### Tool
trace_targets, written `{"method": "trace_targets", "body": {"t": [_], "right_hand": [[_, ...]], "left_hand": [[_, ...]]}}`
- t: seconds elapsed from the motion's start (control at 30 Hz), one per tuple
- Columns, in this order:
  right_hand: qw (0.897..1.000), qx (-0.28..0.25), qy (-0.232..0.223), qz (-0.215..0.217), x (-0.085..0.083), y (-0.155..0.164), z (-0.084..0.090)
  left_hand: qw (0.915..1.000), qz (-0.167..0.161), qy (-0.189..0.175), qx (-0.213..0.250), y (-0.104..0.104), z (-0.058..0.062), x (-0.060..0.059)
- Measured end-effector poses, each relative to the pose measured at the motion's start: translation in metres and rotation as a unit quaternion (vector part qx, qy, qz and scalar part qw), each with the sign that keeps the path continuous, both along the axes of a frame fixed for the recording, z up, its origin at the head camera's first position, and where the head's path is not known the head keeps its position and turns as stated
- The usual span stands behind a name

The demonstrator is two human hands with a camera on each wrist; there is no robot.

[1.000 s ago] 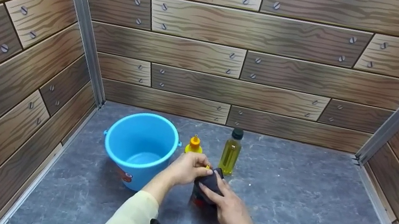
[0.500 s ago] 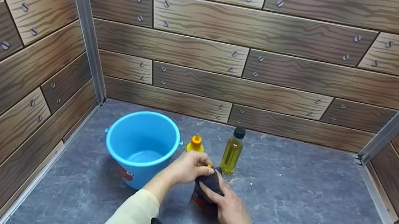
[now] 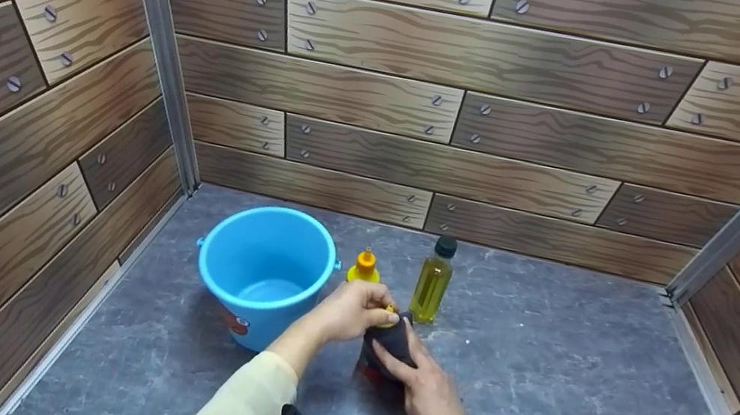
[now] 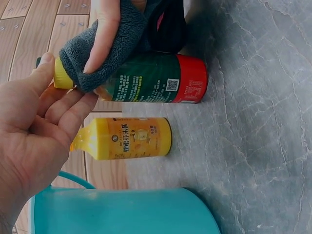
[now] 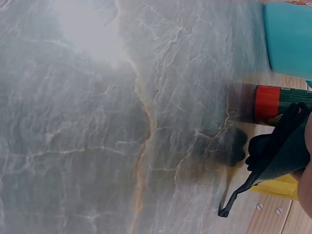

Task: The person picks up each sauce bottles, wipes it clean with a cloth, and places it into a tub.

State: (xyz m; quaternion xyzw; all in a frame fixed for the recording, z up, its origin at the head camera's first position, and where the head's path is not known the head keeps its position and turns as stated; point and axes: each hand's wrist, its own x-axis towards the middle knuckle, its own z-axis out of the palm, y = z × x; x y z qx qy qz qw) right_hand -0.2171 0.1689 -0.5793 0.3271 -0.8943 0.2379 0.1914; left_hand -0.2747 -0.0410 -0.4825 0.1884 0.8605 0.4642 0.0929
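Note:
A bottle [image 4: 146, 78] with a green label and red base stands upright on the table. My left hand [image 3: 352, 311] pinches its yellow cap [image 4: 63, 75] between thumb and fingers. Wrapped over the bottle's shoulder, just under the cap, is a dark grey cloth [image 4: 105, 46]. My right hand [image 3: 426, 385] holds this cloth against the bottle, fingers spread over it; a loose end with a strap hangs down in the right wrist view. Behind the left hand stands a yellow sauce bottle [image 4: 131, 139] with an orange nozzle top, partly hidden in the head view.
To the left is a blue bucket [image 3: 261, 307], close to the left forearm. A bottle of yellow-green oil [image 3: 430, 290] with a dark cap stands behind the cloth. Wood-patterned walls [image 3: 358, 99] enclose the grey marbled table [image 3: 573, 395] at the back and sides.
More of the yellow cap shows beside my left fingers, with the cloth lying slightly lower round it. Both hands stay at the bottle; the head view has shifted a little.

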Motion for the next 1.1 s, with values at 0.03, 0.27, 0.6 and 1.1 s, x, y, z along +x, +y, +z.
{"method": "trace_targets", "body": {"t": [0.03,0.27,0.6,1.1], "right_hand": [[1.000,0.000,-0.003,-0.001,0.000,0.000,-0.001],[0.999,0.004,-0.048,-0.008,0.003,0.002,-0.004],[0.997,0.024,-0.077,-0.010,0.004,0.002,-0.006],[0.999,0.018,-0.039,-0.015,0.006,0.002,-0.013]], "left_hand": [[1.0000,0.000,0.001,-0.001,0.000,0.000,0.000],[1.0000,0.001,-0.003,-0.002,0.000,0.001,-0.001],[1.0000,0.003,-0.006,-0.001,0.000,0.000,-0.002],[0.9999,0.007,-0.010,-0.002,0.000,-0.001,-0.001]]}}
